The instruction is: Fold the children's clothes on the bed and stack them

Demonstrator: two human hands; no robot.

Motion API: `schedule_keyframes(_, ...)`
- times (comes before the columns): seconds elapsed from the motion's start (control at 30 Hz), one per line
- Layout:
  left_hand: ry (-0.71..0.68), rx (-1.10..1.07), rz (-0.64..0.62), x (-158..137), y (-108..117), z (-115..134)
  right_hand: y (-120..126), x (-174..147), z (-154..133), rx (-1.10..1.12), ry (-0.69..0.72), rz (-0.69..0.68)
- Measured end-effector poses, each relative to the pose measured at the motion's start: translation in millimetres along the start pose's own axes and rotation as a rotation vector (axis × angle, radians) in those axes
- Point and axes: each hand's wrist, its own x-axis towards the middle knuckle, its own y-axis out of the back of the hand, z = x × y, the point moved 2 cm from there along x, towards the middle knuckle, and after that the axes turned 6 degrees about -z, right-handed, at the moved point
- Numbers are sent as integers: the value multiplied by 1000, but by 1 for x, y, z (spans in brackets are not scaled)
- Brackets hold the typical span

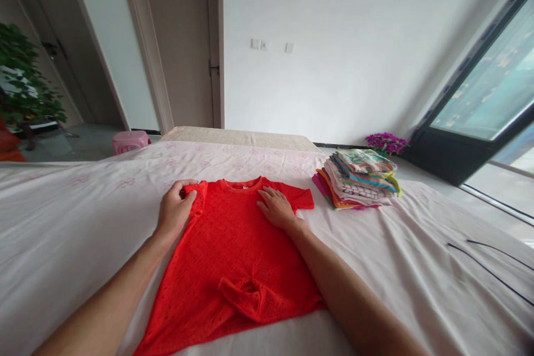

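Note:
A red short-sleeved T-shirt (237, 233) lies spread on the bed sheet, its neckline facing away from me and a twisted knot at its hem near me. My left hand (177, 206) pinches the left sleeve, which is partly bunched under the fingers. Resting flat on the shirt's upper right, just below the collar, is my right hand (275, 206) with its fingers stretched out. The right sleeve lies flat beyond that hand.
A stack of folded clothes (359, 181) sits to the right on the pale flowered sheet (417, 267). Dark cords (492, 275) lie at the far right. Beyond the bed are a pink stool (130, 141), purple flowers (387, 143), a leafy plant (25, 83) and doors.

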Motion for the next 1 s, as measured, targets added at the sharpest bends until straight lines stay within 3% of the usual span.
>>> schedule_keyframes(0.17, -223, 51, -361, -18, -37, 24, 3, -2, -2, 3, 3, 7)
schedule_keyframes(0.37, -360, 513, -482, -40, -53, 15, 5, -3, -4, 2, -6, -10)
schedule_keyframes(0.57, -374, 795, -442, -50, -43, 24, 4, -2, -3, 8, 4, 8)
schedule_keyframes(0.8, -506, 785, -510, -57, -46, 27, 3, -2, -1, 10, 1, 6)
schedule_keyframes(1.0, -495, 733, -471, -53, -46, 23, 2, -2, -1, 6, -14, -8)
